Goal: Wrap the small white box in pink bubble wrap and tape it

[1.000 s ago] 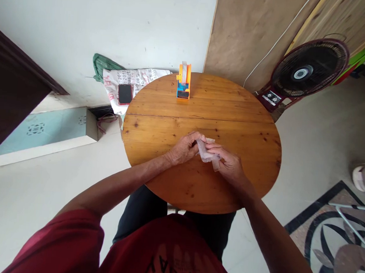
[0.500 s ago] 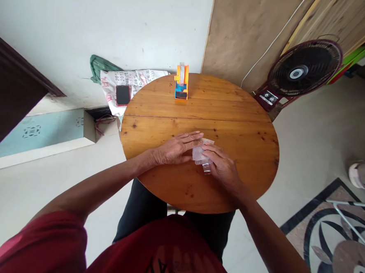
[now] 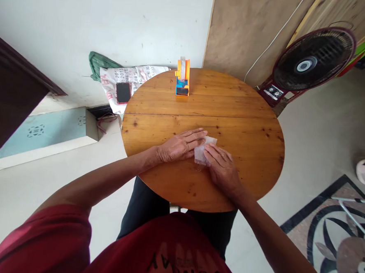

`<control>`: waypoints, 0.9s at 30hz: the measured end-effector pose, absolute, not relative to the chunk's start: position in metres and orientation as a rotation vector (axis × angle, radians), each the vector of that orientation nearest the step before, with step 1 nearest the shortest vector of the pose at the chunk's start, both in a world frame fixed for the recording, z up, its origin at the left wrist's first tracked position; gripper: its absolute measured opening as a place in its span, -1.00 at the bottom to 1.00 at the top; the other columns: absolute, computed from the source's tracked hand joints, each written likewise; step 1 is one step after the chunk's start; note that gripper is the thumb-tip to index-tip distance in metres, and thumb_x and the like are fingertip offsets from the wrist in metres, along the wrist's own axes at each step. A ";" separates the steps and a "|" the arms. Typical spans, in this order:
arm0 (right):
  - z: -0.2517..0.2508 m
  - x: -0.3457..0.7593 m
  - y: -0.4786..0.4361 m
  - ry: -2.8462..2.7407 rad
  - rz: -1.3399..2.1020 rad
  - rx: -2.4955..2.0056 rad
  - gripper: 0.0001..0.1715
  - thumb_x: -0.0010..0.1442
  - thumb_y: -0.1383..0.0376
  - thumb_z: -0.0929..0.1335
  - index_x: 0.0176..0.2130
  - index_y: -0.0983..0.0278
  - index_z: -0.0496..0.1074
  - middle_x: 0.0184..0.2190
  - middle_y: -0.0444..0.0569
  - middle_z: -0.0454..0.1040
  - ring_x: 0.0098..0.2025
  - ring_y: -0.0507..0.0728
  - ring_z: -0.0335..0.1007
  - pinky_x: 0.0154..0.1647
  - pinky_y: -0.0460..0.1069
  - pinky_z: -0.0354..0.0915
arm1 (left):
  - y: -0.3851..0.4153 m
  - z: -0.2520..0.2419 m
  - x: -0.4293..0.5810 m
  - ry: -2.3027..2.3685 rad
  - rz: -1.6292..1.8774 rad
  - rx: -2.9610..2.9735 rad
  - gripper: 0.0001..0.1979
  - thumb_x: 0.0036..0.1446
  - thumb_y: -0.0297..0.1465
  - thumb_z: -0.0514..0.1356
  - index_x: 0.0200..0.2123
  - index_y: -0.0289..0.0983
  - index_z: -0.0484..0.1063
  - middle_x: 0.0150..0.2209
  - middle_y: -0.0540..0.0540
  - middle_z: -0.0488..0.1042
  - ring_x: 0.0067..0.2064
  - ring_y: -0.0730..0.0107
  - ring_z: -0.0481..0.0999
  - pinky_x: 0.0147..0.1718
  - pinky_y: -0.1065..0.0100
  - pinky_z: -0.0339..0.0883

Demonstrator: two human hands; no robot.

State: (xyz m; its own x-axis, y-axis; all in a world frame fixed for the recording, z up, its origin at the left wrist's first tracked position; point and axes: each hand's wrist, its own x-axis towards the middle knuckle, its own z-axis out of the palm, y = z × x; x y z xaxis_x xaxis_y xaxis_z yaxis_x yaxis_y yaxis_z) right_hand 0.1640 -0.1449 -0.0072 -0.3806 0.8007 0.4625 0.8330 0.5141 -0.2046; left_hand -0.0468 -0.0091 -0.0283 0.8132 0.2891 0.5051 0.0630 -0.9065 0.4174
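A small, whitish, see-through packet (image 3: 201, 155) lies near the middle of the round wooden table (image 3: 242, 115), between my two hands. My left hand (image 3: 182, 145) is stretched out, its fingertips touching the packet's upper left edge. My right hand (image 3: 224, 166) grips the packet's right side, with fingers together on its upper face; its thumb is hidden. What the packet contains cannot be made out. An orange and blue tape dispenser (image 3: 182, 85) with a roll of clear tape stands at the table's far edge.
A dark phone (image 3: 123, 93) lies on a printed white sack (image 3: 112, 76) left of the table. A dark red fan (image 3: 312, 60) stands at the back right. The white wall (image 3: 146, 23) rises behind the table.
A shiny clear strip that stuck out below the packet is no longer plainly seen. The fingers of both hands have shifted slightly on the packet. The camera view has moved a little.
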 end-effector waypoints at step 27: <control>0.011 0.182 -0.051 -1.284 1.382 -1.122 -0.39 -0.04 0.18 0.55 0.03 0.17 0.51 0.00 -0.04 0.61 0.03 0.23 0.55 0.10 0.16 0.42 | 0.000 0.005 -0.013 0.786 0.748 1.200 -0.65 0.01 -0.18 0.37 -0.22 -0.34 0.58 -0.31 -0.12 0.62 -0.33 0.33 0.55 -0.28 0.33 0.39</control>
State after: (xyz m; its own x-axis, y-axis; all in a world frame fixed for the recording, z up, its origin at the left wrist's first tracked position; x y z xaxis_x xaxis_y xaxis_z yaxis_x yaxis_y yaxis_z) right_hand 0.1817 -0.0511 0.0112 -0.1704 0.9848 -0.0347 -0.0371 -0.0416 -0.9984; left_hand -0.0132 -0.0005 0.0050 0.5290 0.8391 -0.1266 -0.0843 0.2004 0.9761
